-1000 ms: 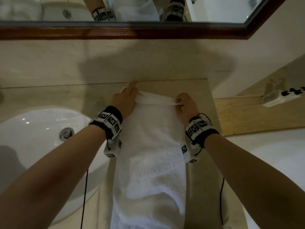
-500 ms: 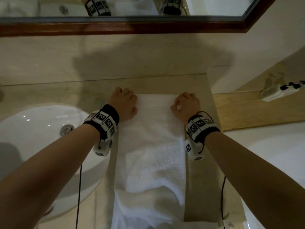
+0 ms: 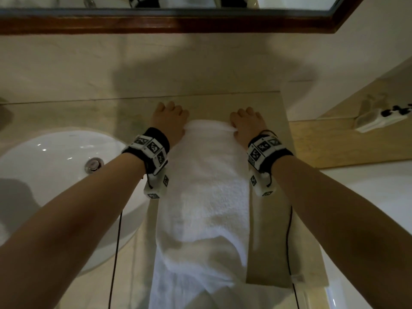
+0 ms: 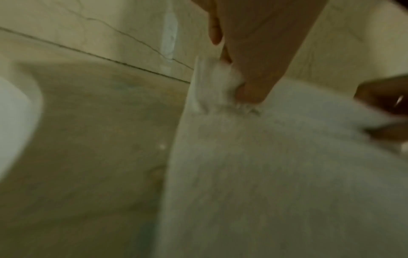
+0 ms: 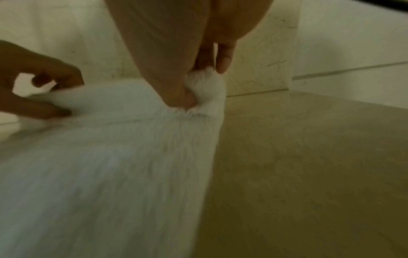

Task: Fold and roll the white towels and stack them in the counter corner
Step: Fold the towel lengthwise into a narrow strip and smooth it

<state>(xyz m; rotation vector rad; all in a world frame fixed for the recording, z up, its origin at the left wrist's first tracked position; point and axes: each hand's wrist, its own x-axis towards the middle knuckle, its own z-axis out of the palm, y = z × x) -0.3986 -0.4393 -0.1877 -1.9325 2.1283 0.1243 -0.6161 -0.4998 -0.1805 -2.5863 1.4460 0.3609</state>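
Both hands pinch the far end of a white towel (image 3: 204,186) laid lengthwise on the counter.

The towel lies as a long folded strip on the beige stone counter (image 3: 270,230), to the right of the white basin (image 3: 51,172); its far end sits short of the back wall and its near end hangs over the counter's front edge. The left hand (image 3: 170,121) grips the far left corner, thumb and curled fingers (image 4: 215,29) bunching the cloth. The right hand (image 3: 247,123) does likewise at the far right corner, thumb (image 5: 176,94) pressed into a small wad of towel. Both wrists carry black bands with marker tags. Above runs a wood-framed mirror (image 3: 200,24); a white power strip (image 3: 379,119) lies on the ledge to the right.
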